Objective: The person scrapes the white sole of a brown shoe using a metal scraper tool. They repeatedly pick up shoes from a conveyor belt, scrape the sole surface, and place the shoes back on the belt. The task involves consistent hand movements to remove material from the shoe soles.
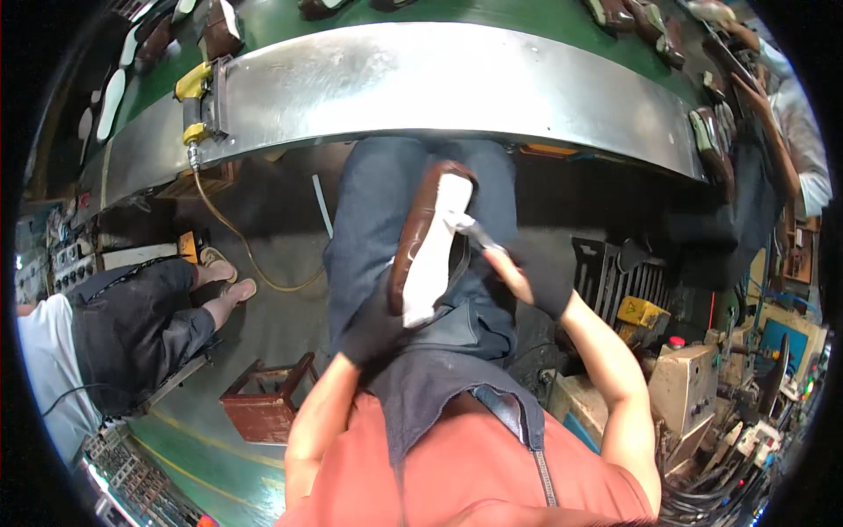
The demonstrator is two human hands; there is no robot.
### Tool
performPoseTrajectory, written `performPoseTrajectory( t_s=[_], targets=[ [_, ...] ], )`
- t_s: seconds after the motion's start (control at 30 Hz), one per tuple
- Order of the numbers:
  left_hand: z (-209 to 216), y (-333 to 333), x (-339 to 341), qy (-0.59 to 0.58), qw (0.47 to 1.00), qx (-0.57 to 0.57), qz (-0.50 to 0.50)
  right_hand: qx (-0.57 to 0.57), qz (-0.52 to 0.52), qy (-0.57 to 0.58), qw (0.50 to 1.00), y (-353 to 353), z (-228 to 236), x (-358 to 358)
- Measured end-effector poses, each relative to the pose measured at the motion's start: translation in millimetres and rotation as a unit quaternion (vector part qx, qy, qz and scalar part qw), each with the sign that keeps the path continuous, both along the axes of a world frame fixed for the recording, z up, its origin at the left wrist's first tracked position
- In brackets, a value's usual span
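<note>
A brown leather shoe (428,250) lies bottom up over my lap, its pale white underside facing me. My left hand (373,327), in a black glove, is wrapped round the near end of the shoe. My right hand (543,279), gloved in black with bare fingertips, is closed on a slim metal hand tool (477,233). The tip of that tool meets the white underside towards the far end. Motion blur hides what kind of tool it is.
A metal bench ledge (421,83) curves across in front of my knees. On its left rests a yellow nail gun (198,97) with a hose. Brown shoes (219,31) stand on the green surface beyond. Coworkers sit left and right; machinery (689,382) stands at my right.
</note>
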State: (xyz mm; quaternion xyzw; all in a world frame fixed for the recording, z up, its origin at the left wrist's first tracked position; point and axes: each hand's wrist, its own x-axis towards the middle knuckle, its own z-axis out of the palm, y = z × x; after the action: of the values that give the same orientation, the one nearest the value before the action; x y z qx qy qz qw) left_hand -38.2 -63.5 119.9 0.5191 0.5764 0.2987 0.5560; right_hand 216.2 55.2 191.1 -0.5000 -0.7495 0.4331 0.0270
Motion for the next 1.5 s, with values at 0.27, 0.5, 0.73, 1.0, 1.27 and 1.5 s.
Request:
performPoseTrajectory(
  t_s=[0.27,0.5,0.73,1.0,1.27,1.5],
  targets=[
    [96.1,92.9,-64.0,-0.031,0.968,0.152,0.198,-0.082,-0.264,0.167,0.946,-42.5,21.6,62.5],
    [-21.5,34.7,18.6,-0.031,0.999,0.006,0.017,-0.251,-0.228,0.185,0.922,-54.1,21.4,58.5],
    [9.2,7.5,40.9,0.120,0.984,0.128,-0.026,-0.126,0.147,0.023,0.981,-17.3,22.4,16.3],
    [-30.6,15.0,39.5,0.245,0.945,0.217,-0.006,0.299,0.180,-0.039,0.936,-18.5,-73.5,8.4],
    [-47.2,60.4,56.0,-0.339,0.917,-0.005,0.210,0.205,0.225,-0.020,0.952,4.8,-49.6,9.3],
    [-57.5,69.3,44.0,0.134,0.973,0.171,0.073,0.045,0.319,-0.221,0.920,38.2,40.1,-1.8]
  ],
)
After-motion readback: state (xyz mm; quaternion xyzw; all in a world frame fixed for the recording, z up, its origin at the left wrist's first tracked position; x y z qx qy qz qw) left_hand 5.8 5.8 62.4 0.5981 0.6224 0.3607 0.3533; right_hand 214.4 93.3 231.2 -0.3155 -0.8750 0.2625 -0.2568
